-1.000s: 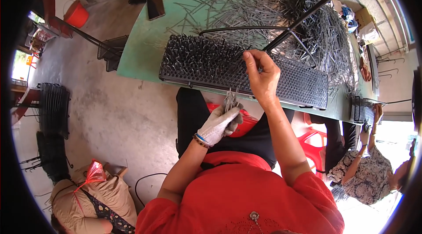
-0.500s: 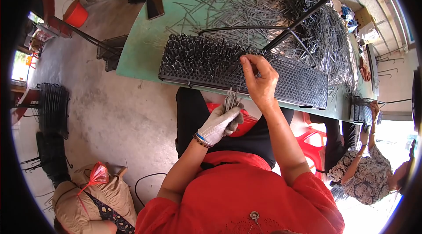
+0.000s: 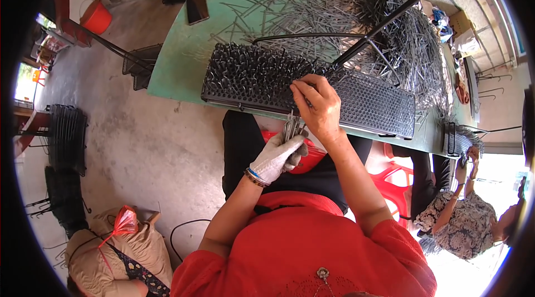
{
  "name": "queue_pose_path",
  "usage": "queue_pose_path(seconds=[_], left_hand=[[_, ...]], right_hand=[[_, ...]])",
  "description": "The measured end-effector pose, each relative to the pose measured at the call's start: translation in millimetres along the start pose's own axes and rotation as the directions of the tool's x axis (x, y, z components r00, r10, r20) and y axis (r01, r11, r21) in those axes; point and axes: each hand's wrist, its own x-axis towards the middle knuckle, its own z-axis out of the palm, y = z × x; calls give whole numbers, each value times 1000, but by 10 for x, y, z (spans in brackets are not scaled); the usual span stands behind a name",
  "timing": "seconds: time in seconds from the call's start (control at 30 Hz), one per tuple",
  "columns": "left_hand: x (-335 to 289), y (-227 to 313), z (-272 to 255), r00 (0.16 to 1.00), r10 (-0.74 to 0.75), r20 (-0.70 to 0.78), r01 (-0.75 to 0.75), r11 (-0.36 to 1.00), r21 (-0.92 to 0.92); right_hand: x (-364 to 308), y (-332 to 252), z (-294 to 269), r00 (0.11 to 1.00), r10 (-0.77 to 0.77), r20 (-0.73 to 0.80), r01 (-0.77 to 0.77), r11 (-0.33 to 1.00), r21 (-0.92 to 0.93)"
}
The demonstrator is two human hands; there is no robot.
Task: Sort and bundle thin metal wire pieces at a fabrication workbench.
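My left hand [image 3: 276, 158], in a white work glove, is closed around a bundle of thin metal rods [image 3: 291, 128] in front of the table's edge. Above and right of it, my bare right hand [image 3: 319, 106] has thumb and fingers pinched together over a long black perforated rack [image 3: 379, 108]. Anything between those fingertips is too small to make out. Black rod ends [image 3: 239, 71] stand packed in the rack's left half, while its right half shows open holes.
Loose rods [image 3: 312, 15] lie heaped on the green table [image 3: 177, 68]. A black metal bar [image 3: 409, 7] slants above the rack. A phone [image 3: 197, 8] lies at the far left. Another person [image 3: 462, 216] works at the right; someone in beige clothing [image 3: 120, 252] is at lower left.
My right hand has moved left and slightly down along the rack, closer to the rods in my left hand. My left hand stays nearly still, holding the bundle.
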Motion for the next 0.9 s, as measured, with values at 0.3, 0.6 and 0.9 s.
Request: queue_pose_path(seconds=[0.3,0.6,0.9], left_hand=[[-12,38,37,999,-10,-40,9,1000,-23],[-98,139,127,996,72,53,-69,997,-43],[7,4,-25,998,-25,57,27,999,-27]], right_hand=[[30,-32,-126,997,65,38,-68,992,102],[-95,-7,-397,794,460,398,-583,763,279],[107,-36,-227,790,605,96,-562,653,508]])
